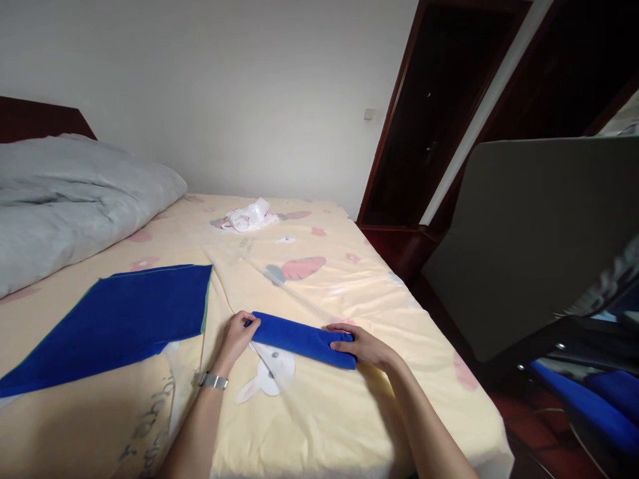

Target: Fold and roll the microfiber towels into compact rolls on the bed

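Observation:
A blue cloth folded into a long narrow strip (299,338) lies on the bed, slanting down toward the right. My left hand (238,336), with a metal-banded watch on the wrist, pinches the strip's left end between thumb and fingers. At the other end my right hand (362,344) grips the strip, its thumb on top and a finger reaching along the far edge. The right hand's remaining fingers are mostly hidden. Left of my left hand, a larger blue cloth piece (134,316) with green-stitched edges is spread flat.
The cream bedsheet (319,412) has carrot and rabbit prints. A crumpled white plastic bag (249,216) lies near the wall, and a grey quilt (74,193) is bunched at the left. Beyond the bed's right edge stand a dark panel (519,246) and blue items (594,399).

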Available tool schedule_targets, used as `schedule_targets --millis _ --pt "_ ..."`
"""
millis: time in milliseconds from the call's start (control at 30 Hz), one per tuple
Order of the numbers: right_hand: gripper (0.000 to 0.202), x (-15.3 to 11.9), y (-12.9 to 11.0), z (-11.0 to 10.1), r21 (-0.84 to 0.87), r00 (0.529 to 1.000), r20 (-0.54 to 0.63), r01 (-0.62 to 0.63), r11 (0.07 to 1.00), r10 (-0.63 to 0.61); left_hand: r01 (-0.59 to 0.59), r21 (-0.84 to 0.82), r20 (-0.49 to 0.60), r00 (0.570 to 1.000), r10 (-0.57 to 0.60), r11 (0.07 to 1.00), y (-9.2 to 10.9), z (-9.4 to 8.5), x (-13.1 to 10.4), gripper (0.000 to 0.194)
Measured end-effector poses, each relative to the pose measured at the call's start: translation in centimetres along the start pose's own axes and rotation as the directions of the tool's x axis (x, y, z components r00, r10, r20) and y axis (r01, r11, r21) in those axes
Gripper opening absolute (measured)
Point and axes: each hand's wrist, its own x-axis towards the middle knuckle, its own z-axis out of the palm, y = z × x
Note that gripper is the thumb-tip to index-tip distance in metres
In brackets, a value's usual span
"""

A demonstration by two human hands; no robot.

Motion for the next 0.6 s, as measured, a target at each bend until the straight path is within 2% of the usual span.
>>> schedule_targets --millis 167,267,333,400,433,500,567,600 --pt "0.042 0.1 0.2 0.3 -0.064 0.999 -0.006 -0.039 0.997 0.038 -0.056 -0.052 -0.022 0.998 0.055 0.997 0.2 0.3 0.0 0.026" --pt "0.039 -0.5 -0.7 0.0 -0.119 0.997 -0.072 0.012 0.993 -0.020 -0.140 -0.124 -0.052 0.990 0.134 0.982 1.4 0.3 -0.4 0.028" --pt "0.038 -1.5 -1.6 -0.3 -0.202 0.981 -0.163 0.071 0.977 -0.105 -0.212 -0.171 -0.066 0.977 0.203 0.962 2.5 0.2 -0.8 0.028" --pt "0.040 -3.0 -2.2 -0.6 -0.391 0.932 -0.275 0.118 0.913 -0.238 -0.269 -0.254 -0.029 0.962 0.270 0.929 3.4 0.0 -1.5 0.028" --pt "0.042 -3.8 -2.2 -0.7 -0.509 0.897 -0.315 0.116 0.853 -0.310 -0.277 -0.304 0.021 0.955 0.297 0.911 3.8 -0.1 -1.8 0.029" --pt "0.046 -5.6 -1.5 -0.8 -0.718 0.820 -0.354 0.068 0.692 -0.449 -0.252 -0.364 0.194 0.921 0.338 0.897 4.7 -0.4 -2.8 0.035" --pt "0.049 -7.5 -0.2 -1.1 -0.838 0.732 -0.358 0.023 0.545 -0.580 -0.252 -0.313 0.389 0.846 0.365 0.916 5.9 -0.6 -4.3 0.042" --pt "0.049 -8.5 0.6 -1.4 -0.877 0.674 -0.350 0.009 0.481 -0.650 -0.293 -0.261 0.462 0.799 0.386 0.920 6.8 -0.5 -5.3 0.044"
